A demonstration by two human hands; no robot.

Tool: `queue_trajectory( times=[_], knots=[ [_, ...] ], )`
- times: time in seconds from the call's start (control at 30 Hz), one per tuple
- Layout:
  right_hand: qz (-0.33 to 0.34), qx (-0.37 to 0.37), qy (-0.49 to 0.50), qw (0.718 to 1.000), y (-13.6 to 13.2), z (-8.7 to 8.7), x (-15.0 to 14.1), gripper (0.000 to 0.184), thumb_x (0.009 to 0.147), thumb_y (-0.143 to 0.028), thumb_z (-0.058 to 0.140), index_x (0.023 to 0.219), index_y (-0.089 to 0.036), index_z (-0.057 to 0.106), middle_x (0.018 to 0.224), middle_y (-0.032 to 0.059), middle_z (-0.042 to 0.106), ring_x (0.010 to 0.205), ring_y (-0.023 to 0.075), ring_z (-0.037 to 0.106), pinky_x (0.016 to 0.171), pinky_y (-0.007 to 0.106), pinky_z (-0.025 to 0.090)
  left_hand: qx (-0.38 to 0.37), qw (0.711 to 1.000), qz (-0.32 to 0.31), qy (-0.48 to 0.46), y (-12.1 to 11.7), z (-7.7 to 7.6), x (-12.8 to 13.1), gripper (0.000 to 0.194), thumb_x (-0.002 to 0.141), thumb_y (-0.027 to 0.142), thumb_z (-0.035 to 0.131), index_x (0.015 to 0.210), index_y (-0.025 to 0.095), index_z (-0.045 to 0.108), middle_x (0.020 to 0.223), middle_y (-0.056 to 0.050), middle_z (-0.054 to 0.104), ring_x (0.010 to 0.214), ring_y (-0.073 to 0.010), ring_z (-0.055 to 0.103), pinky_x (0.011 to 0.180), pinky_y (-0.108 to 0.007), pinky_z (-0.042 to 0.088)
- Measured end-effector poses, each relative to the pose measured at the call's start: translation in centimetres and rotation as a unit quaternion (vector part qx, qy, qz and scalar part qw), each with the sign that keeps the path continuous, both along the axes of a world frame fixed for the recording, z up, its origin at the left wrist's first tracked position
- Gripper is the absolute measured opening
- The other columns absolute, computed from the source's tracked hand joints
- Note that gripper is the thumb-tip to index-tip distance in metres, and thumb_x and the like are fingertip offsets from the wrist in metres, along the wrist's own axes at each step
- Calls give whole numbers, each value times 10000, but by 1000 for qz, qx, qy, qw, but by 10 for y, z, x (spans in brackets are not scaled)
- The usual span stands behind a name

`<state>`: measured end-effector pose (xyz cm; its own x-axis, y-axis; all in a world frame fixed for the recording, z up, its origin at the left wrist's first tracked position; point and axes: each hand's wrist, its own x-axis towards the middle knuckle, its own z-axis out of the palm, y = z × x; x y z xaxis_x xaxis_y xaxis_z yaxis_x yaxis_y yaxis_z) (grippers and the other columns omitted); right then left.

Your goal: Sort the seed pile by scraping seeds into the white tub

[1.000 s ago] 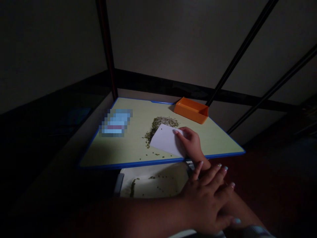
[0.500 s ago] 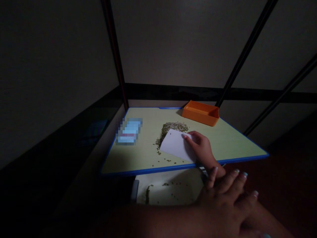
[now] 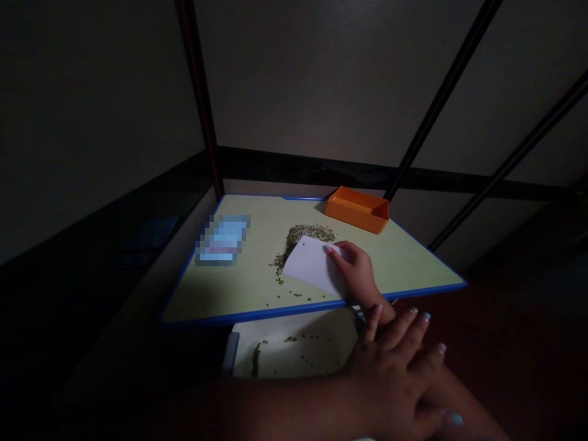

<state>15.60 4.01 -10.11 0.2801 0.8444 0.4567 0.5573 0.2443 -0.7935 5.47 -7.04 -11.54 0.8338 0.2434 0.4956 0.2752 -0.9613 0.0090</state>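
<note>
Our right hand (image 3: 356,269) pinches a white card (image 3: 309,264) by its edge, just left of the hand; thin, light and fairly stiff, it is best held there. Loose green seeds (image 3: 305,233) heap just beyond the card and scatter over the counter (image 3: 275,310). Our left hand (image 3: 390,373), fingers spread, lies empty across the right forearm (image 3: 452,398). An orange tray (image 3: 357,210) sits beyond the right hand.

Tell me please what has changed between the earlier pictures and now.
Mainly the view shifted: the table went right in the picture, then partly back. The right hand keeps its hold on the white card at the seed pile, and the left hand stays over the right arm. The orange tray stayed in place.
</note>
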Motion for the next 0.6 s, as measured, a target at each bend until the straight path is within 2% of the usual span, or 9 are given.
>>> queue_trajectory(
  times=[0.17, 0.43, 0.6],
  knots=[
    [8, 0, 11, 1000, 1, 0, 1, 336, 796, -496, 610, 838, -170, 679, 780, 56, 705, 693, 192, 589, 655, 303, 436, -4, 1000, -7, -4, 0, -1, 0, 687, 980, 604, 233, 1505, 163, 268, 1603, -143, 150, 1500, -265, 37, 1178, -506, 88],
    [26, 4, -1, 1000, 2, -1, 1, 308, 816, -480, 600, 822, -179, 666, 784, 48, 705, 711, 191, 600, 659, 293, 433, -6, 1000, -5, -28, 1, -17, 12, 692, 964, 621, 245, 1494, 178, 279, 1604, -155, 133, 1500, -281, 25, 1167, -542, 48],
    [16, 2, -6, 1000, 3, -1, 0, 319, 816, -487, 603, 838, -176, 670, 800, 55, 713, 714, 196, 606, 655, 293, 433, 5, 1000, 2, -18, 1, -15, 11, 690, 963, 623, 249, 1497, 186, 269, 1607, -144, 131, 1500, -274, 28, 1172, -529, 34]
  ],
)
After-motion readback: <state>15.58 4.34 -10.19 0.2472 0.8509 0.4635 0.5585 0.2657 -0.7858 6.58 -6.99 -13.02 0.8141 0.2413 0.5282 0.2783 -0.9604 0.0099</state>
